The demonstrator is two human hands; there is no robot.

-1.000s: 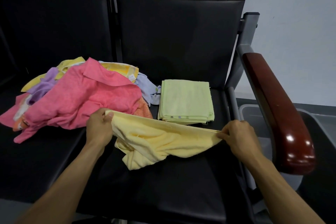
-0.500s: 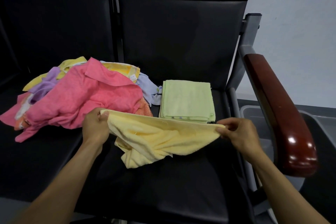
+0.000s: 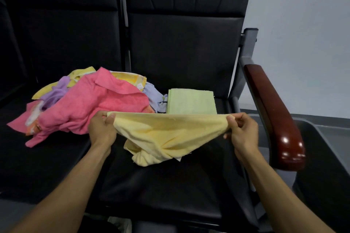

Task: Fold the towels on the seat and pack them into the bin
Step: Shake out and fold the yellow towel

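yellow towel (image 3: pixel 166 134) edge pinched between both hands' fingers (image 3: pixel 110 117)

Dim indoor light; black seats (image 3: pixel 170 176) lose detail in shadow. Glare spots on glossy armrest (image 3: pixel 274 119). Wide-angle bending at edges; forearms slightly soft near bottom.

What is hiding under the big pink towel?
Peeking out from under the pink towel are a yellow towel, a purple one and a pale blue one. Anything deeper in the pile is covered.
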